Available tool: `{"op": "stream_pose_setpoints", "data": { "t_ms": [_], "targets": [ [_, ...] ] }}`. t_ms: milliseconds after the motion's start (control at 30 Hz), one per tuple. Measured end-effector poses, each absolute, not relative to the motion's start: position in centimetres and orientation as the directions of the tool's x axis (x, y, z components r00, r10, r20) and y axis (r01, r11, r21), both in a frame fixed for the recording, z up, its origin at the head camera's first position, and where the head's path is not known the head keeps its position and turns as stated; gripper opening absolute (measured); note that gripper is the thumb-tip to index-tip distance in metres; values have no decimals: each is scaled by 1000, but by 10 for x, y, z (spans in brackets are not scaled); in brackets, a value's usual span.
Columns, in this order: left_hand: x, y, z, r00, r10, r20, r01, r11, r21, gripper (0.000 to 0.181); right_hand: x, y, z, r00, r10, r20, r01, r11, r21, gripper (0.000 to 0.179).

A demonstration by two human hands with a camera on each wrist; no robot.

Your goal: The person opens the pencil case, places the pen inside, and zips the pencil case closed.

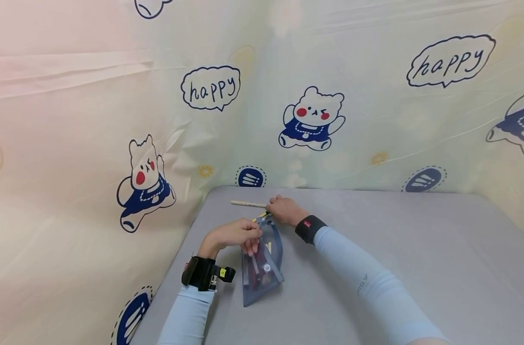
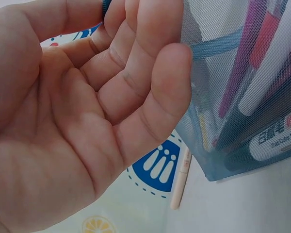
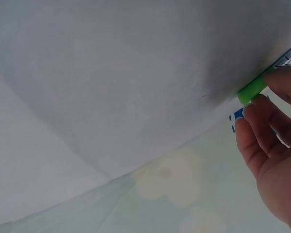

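A blue-grey mesh pencil bag (image 1: 277, 244) leans on the table, held by my left hand (image 1: 238, 234) near its upper part. In the left wrist view, the curled fingers (image 2: 172, 73) lie against the mesh. Through it show a purple pen (image 2: 238, 65), a white-barrelled pen (image 2: 264, 70) and a marker with printed lettering (image 2: 281, 138). Just beyond the bag's top, my right hand (image 1: 287, 211) pinches a marker with a bright green end (image 3: 253, 89) between thumb and fingers. Most of that marker is cut off by the frame edge.
A beige pen (image 1: 246, 203) lies on the grey table (image 1: 374, 249) behind the bag, its right end near my right hand. Something thin and yellow (image 1: 259, 218) shows at the bag's top. A patterned cloth (image 1: 352, 158) hangs behind and to the left.
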State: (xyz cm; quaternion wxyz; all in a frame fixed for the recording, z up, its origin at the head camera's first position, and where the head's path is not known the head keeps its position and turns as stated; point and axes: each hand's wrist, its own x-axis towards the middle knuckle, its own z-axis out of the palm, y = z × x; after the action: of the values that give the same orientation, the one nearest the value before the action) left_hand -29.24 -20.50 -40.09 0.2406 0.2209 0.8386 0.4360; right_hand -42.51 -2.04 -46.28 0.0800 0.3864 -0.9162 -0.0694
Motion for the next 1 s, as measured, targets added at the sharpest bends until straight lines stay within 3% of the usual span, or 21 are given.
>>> {"op": "stream_pose_setpoints", "data": {
  "t_ms": [733,1000],
  "targets": [
    [-290,-203,-403,-793,573,-207,164,527,834,31,-410,-18,-455,-661,-749,52,-699,640,319,19],
    [-292,-204,-404,-789,577,-211,155,518,841,30,-407,-2,-439,-655,-749,96,-684,642,345,14]
  ]
}}
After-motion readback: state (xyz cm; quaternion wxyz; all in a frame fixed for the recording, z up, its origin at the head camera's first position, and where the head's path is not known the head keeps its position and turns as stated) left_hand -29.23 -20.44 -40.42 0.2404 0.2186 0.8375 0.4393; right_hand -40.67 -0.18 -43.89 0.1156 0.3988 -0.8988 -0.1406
